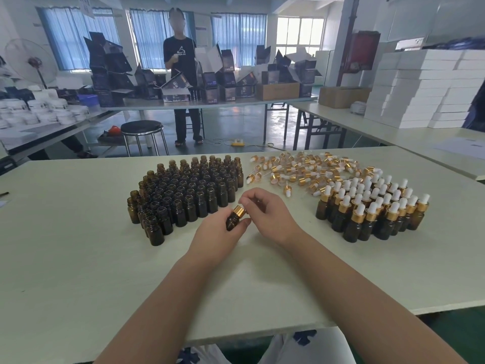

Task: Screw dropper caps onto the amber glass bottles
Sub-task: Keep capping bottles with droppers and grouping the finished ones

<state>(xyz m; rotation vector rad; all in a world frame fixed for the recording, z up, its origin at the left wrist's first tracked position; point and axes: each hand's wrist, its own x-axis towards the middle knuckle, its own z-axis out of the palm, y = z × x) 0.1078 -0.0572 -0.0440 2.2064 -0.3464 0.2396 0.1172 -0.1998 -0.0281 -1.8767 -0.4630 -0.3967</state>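
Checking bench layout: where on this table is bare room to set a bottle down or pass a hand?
Bare table: left of the open bottles, the near strip before both groups, and the lane between them, where the left hand and right hand work. Crowded: loose caps run into the capped bottles.

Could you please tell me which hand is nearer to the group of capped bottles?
The right hand. It pinches the dropper cap on the held bottle, left of the capped bottles. The left hand grips that bottle's body, farther away to the left.
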